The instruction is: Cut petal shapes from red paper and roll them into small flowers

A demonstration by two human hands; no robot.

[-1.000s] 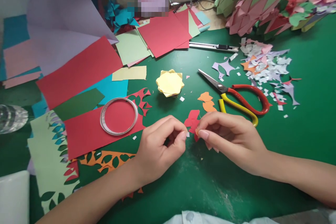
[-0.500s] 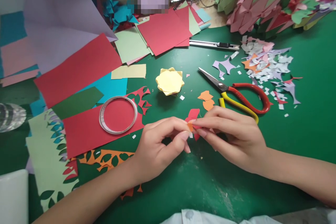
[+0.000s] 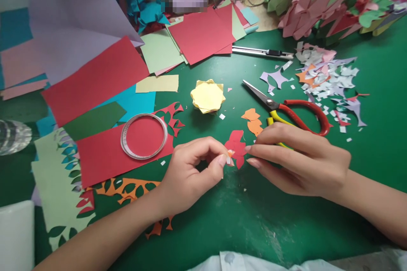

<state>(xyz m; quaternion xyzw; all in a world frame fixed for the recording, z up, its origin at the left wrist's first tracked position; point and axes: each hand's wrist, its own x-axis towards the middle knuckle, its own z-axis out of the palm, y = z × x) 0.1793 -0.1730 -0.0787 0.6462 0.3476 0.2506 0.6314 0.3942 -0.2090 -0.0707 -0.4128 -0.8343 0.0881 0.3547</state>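
Orange bit (image 3: pixel 230 152): pinched in the left hand, just beside the red petals (image 3: pixel 236 147) or overlapping them; contact cannot be told.
White bit (image 3: pixel 228 160): at the left fingertips, by the orange bit; whether the two are joined cannot be told.
Left hand (image 3: pixel 197 178): thumb and forefinger closed on the orange bit.
Right hand (image 3: pixel 305 161): released, fingers extended, tips near the right edge of the red petals, palm beside the scissors (image 3: pixel 269 103).
Pinch: best kept light and at the edge, since thin paper is likely to crease or curl under pressure.
Red petals: on the green surface (image 3: pixel 210 237); probably light enough to slide, so a fingertip laid flat would steady them better than a push from the side.
Fingertips: best kept slow and low, with the orange bit level, as so small a piece could easily twist or drop.
Difference, hands: half a second earlier, the fingers of both met at the orange bit; now the right has drawn aside and the left alone grips.
Difference, red petals: more plainly exposed than before.
Unchanged: yellow flower (image 3: pixel 208 95), orange petals (image 3: pixel 253 122) and scissors, apart from a slight shift of view.
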